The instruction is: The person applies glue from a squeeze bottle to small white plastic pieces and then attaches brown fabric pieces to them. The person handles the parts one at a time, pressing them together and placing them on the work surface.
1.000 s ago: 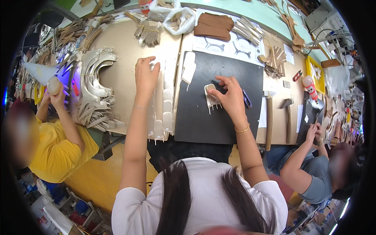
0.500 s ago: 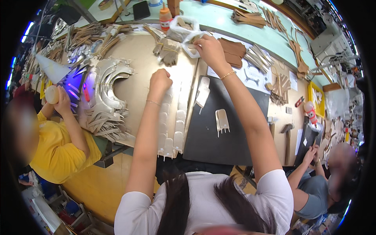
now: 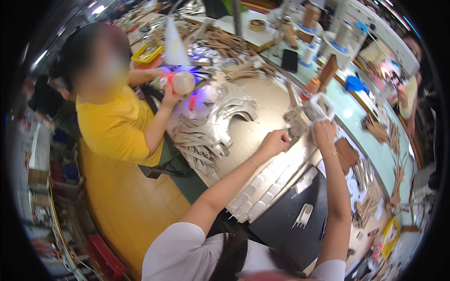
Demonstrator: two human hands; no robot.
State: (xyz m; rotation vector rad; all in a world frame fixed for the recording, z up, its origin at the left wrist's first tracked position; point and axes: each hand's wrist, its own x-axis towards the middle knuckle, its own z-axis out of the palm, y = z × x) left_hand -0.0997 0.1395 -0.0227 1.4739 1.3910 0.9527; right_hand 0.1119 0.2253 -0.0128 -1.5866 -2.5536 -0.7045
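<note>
My left hand is curled closed above the tan board, near a bundle of grey-brown strips; anything between its fingers is too small to make out. My right hand reaches to the small white plastic bag, its fingers bent down at the opening and their tips hidden. Below my hands, pale rounded tabs with thin prongs lie overlapped in two rows along the board. On the black mat lie a small stack of similar tabs and one pronged piece.
A larger white bag and an orange-capped bottle stand behind my hands. Brown leather pieces lie to the right. Silvery curved pieces spread at left, beside a person in yellow holding a bottle.
My view has swung left, bringing the person in yellow further into the picture. My right hand stays at the small bag. My left hand remains curled near the strips.
</note>
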